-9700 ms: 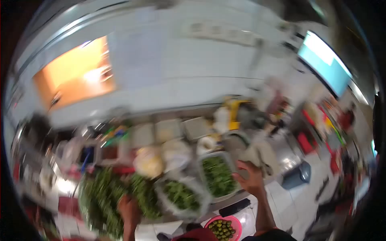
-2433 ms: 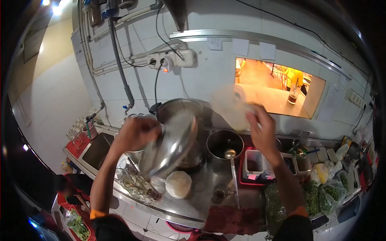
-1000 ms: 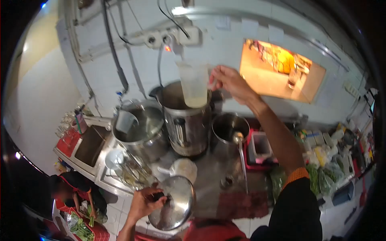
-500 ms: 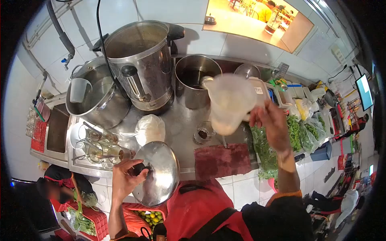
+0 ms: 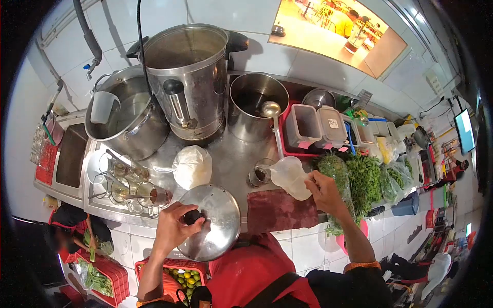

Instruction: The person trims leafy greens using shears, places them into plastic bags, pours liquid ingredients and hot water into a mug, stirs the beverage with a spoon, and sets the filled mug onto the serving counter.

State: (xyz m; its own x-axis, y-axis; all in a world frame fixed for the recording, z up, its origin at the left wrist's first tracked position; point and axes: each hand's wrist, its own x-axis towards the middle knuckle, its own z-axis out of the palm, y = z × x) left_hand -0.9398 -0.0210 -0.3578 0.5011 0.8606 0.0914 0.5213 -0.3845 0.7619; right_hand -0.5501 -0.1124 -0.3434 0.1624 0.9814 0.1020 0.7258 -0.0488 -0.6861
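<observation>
My left hand (image 5: pixel 177 226) grips the black knob of a shiny steel pot lid (image 5: pixel 221 220), held at the counter's front edge. In my right hand (image 5: pixel 326 192) is a translucent plastic pitcher (image 5: pixel 290 177), gripped on its right side. Its left end is close to a glass mug (image 5: pixel 260 173) with dark contents; whether they touch, I cannot tell. A dark red cloth (image 5: pixel 280 210) lies in front of the mug. Behind stands a steel pot (image 5: pixel 258 120) of dark liquid, with a ladle (image 5: pixel 270 109) over its rim.
A large steel urn (image 5: pixel 190 92) stands at the back, beside a wide pot (image 5: pixel 128 138) with a plastic jug (image 5: pixel 105 108) in it. Used glasses (image 5: pixel 123 190) and a knotted white bag (image 5: pixel 192 167) occupy the left. Containers (image 5: pixel 303 126) and leafy greens (image 5: pixel 367 179) line the right. A person crouches at lower left.
My right hand has brought the pitcher down and nearer, beside the mug, exposing the ladle and containers behind. The lid has shifted slightly right, still in my left hand.
</observation>
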